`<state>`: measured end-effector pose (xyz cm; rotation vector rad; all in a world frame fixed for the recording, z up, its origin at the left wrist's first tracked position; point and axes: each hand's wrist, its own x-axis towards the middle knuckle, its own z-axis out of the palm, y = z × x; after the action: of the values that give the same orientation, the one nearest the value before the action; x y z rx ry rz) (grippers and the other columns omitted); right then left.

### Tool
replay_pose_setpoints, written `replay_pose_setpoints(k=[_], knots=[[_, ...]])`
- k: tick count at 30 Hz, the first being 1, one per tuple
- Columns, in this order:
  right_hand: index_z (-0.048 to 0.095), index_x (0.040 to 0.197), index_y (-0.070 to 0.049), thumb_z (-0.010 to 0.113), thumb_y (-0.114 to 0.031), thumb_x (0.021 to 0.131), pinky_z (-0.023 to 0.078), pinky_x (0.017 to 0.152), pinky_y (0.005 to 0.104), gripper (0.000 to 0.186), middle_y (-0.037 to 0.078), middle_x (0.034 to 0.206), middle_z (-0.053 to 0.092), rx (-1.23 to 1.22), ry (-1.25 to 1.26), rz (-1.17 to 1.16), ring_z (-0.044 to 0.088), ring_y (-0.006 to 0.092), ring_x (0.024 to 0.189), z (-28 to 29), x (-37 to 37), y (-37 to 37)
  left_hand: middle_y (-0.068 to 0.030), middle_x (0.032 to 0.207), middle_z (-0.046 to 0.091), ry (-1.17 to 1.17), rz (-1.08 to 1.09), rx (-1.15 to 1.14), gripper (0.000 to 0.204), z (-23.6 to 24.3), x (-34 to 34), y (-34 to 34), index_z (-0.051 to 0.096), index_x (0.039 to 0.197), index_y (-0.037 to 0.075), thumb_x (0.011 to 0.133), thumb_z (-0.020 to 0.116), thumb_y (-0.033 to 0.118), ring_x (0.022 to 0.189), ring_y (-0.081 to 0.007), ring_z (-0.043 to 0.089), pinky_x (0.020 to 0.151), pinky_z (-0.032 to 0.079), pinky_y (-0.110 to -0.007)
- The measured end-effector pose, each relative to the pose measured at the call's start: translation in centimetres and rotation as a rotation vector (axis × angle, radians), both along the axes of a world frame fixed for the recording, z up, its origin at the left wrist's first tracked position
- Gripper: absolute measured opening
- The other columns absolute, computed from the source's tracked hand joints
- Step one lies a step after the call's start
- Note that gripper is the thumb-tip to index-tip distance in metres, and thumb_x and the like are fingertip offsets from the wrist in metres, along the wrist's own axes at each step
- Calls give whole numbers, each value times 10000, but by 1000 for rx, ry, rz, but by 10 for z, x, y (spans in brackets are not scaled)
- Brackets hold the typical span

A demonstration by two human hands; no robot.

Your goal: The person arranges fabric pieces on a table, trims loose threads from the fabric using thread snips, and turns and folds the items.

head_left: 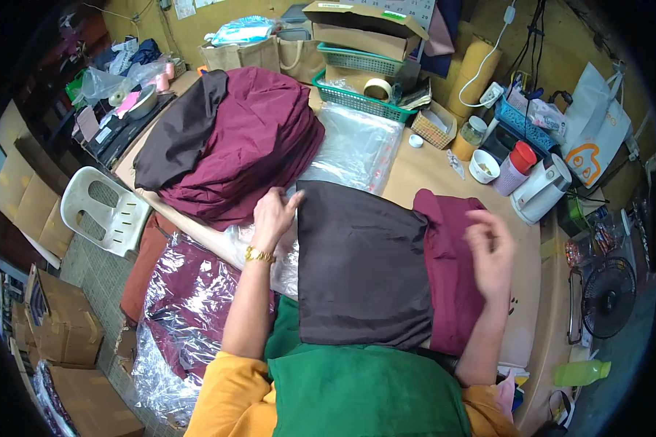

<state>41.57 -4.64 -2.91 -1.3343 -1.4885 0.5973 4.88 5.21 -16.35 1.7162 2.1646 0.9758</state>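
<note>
A dark grey-black piece of cloth (364, 266) lies flat in front of me, its near end reaching my green apron (368, 390). At its far left corner is my left hand (271, 217), thumb apart from the fingers and its tip at the cloth's edge. Maroon fabric (455, 269), folded and joined along the right side of the dark piece, runs down toward my lap. Raised over that maroon part, my right hand (490, 251) has loosely bent, parted fingers with nothing visible in them.
A large heap of maroon and dark fabric (255, 146) sits at the far left of the table. Beyond the cloth lie clear plastic bags (353, 142). Plastic-wrapped maroon goods (186, 306) are at my left. A kettle (539, 191), a white cup (484, 167) and baskets (364, 100) stand farther back.
</note>
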Motion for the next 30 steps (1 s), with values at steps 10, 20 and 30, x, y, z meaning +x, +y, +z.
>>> replay_pose_setpoints(k=[10,20,30], knots=[[622,1158,-2,668,-44,879,500,933,335,287,156,1224,641,173,116,473,632,239,1122,-9,-121,34,63,810,582,-1017,-446,127,238,62,56,-55,682,1094,-21,894,709,104,723,-21,500,650,418,-200],[580,780,-7,748,-69,849,389,565,229,192,-29,712,555,59,92,491,455,29,648,-23,-136,31,45,865,574,-1042,-504,243,148,85,66,-95,730,1042,35,922,683,106,721,-7,486,594,383,-164],[549,752,0,747,-30,821,408,549,268,212,36,651,545,180,95,337,476,65,607,-24,-130,16,-15,1053,638,-1562,-237,190,400,103,48,-115,533,1334,14,968,620,149,471,18,326,377,257,-141]])
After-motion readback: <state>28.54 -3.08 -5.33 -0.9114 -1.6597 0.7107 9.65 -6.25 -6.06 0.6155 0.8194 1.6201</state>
